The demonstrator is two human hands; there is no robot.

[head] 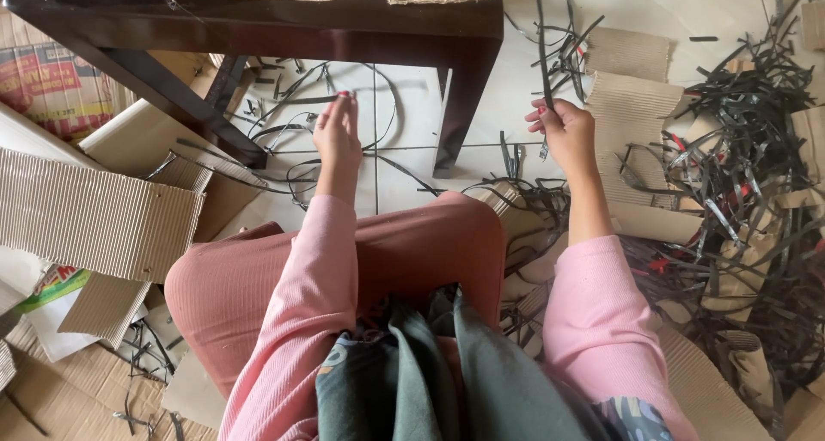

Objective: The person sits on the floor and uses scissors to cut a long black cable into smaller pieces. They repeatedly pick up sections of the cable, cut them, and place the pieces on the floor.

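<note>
My right hand [563, 131] is pinched shut on 1 long thin black plastic strip [541, 54], held upright. Left hand [337, 131] reaches w/ fingers loose, apart, touching thin black strips [301, 106] on the white tiled floor [404, 114] under the dark wooden table [344, 28].

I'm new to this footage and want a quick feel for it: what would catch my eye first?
First, the big tangle of black strips heaped on cardboard at the right. Next, the right hand holding one long black strip upright, while the left hand reaches down to loose strips on the white tiled floor. A dark wooden table stands just beyond the hands.
</note>
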